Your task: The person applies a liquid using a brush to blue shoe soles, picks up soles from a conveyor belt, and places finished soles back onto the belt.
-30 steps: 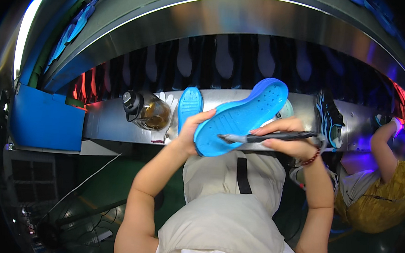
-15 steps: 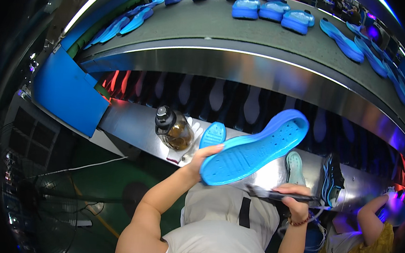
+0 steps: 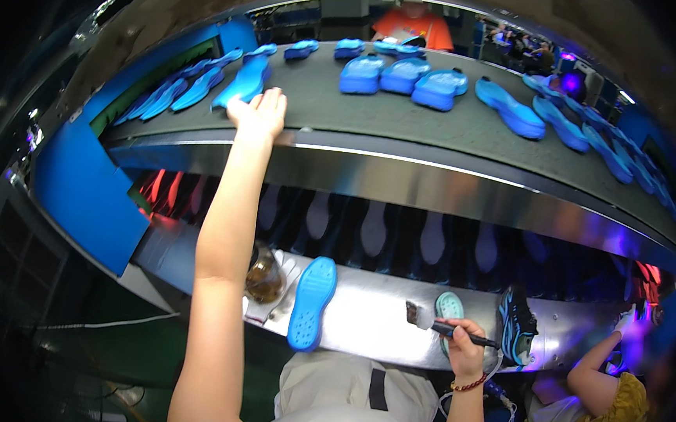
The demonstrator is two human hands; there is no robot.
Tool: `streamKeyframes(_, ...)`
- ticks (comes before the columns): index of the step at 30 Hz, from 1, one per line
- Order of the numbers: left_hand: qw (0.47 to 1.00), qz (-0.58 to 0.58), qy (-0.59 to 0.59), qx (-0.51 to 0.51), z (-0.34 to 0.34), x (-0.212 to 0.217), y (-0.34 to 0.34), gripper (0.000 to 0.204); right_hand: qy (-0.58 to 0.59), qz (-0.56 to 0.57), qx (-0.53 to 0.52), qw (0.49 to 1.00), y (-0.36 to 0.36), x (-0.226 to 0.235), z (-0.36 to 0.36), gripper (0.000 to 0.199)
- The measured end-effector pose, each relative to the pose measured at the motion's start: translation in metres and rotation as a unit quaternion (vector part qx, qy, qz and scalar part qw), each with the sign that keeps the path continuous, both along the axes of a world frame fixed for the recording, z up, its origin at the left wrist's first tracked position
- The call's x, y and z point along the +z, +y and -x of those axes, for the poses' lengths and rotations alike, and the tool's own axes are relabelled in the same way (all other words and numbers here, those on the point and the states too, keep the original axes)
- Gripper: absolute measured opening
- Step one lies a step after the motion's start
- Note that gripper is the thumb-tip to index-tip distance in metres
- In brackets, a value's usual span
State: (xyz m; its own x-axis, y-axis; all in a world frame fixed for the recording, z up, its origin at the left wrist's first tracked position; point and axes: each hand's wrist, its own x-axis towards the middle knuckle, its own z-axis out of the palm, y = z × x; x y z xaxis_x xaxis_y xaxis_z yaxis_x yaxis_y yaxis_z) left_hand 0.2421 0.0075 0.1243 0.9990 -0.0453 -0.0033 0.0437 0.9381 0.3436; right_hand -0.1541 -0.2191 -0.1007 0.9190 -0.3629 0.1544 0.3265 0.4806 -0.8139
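Note:
My left hand [image 3: 260, 115] reaches far forward over the conveyor belt, fingers stretched out. A blue shoe sole [image 3: 247, 79] lies on the belt right at its fingers and thumb; whether they still touch is hard to tell. In my right hand [image 3: 465, 350], above the metal bench, is a black-handled brush [image 3: 444, 328] with a thin clear tube at its rear end. The brush head points left. Left of it, another blue sole [image 3: 313, 303] lies lengthwise on the bench. A mint-green sole [image 3: 449, 303] lies behind the brush, partly covered by it and my hand.
Several blue soles [image 3: 441, 88] lie along the belt [image 3: 344, 121]. On the bench [image 3: 377, 323] are a dark-lidded bottle [image 3: 264, 278], partly hidden by my left arm, white gloves [image 3: 285, 274] and a black-and-blue sneaker [image 3: 515, 325]. Co-workers sit at right [image 3: 591, 409] and beyond the belt [image 3: 415, 27].
My left hand has moved from above the bench to the belt, where the sole now lies with my fingers spread. My right hand keeps the brush. The view has shifted.

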Motion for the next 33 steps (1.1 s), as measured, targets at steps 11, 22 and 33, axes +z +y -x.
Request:
streamKeyframes(11, 0.304, -0.885, -0.271, 0.226, -0.025, -0.01, -0.117, 0.054, 0.016, -0.037, 0.009, 0.999, 0.0, -0.015, -0.002, 0.023)
streamKeyframes(22, 0.943, -0.25, -0.215, -0.043, 0.145, -0.064, 0.012, 0.032, 0.024, 0.007, -0.057, 0.998, -0.026, 0.0, 0.009, 0.024)
streamKeyframes(33, 0.86, -0.231, -0.061, -0.451, 0.223, -0.234, 0.024, 0.089, 0.038, 0.02, -0.009, 0.999, 0.004, 0.024, -0.002, 0.021)
